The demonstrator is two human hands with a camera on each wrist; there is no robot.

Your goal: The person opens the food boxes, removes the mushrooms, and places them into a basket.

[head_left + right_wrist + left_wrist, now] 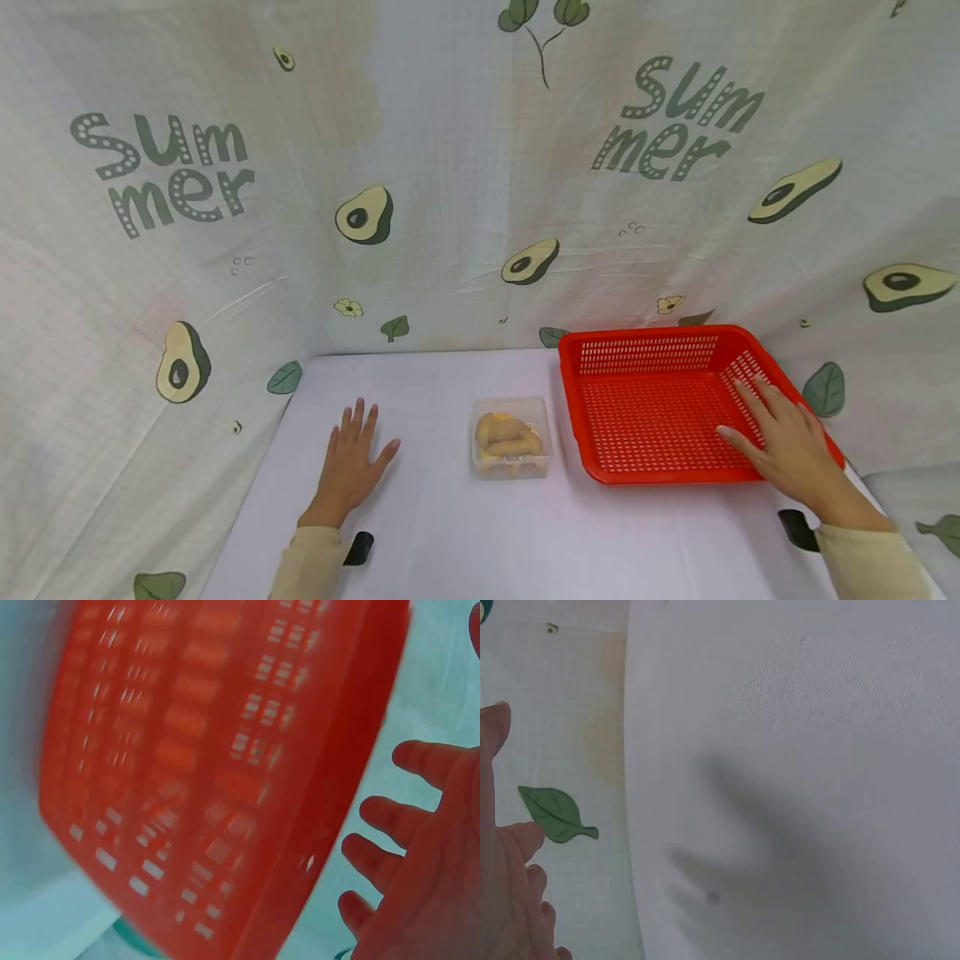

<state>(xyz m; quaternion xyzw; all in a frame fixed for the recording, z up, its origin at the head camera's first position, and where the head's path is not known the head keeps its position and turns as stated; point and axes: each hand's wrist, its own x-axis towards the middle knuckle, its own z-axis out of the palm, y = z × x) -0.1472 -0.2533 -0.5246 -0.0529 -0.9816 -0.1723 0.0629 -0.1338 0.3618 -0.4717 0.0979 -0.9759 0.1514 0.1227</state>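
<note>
My left hand [348, 467] is spread, palm down, over the left part of the white table [435, 533], holding nothing. The left wrist view shows its fingers [525, 847] at the left edge and its soft shadow on the tabletop. To its right, a small clear plastic box [512, 469] contains tan and yellow rounded pieces [510, 437]; their kind is unclear. My right hand [795, 450] reaches with spread fingers over the right side of a red perforated plastic basket [645, 408]. In the right wrist view, its fingers [386, 817] stand apart from the basket's rim [337, 765].
A fabric sheet [450, 158] printed with avocados, leaves and lettering hangs behind the table and at both sides. The basket stands at the back right, close to this sheet. Dark bands [359, 548] sit at both wrists.
</note>
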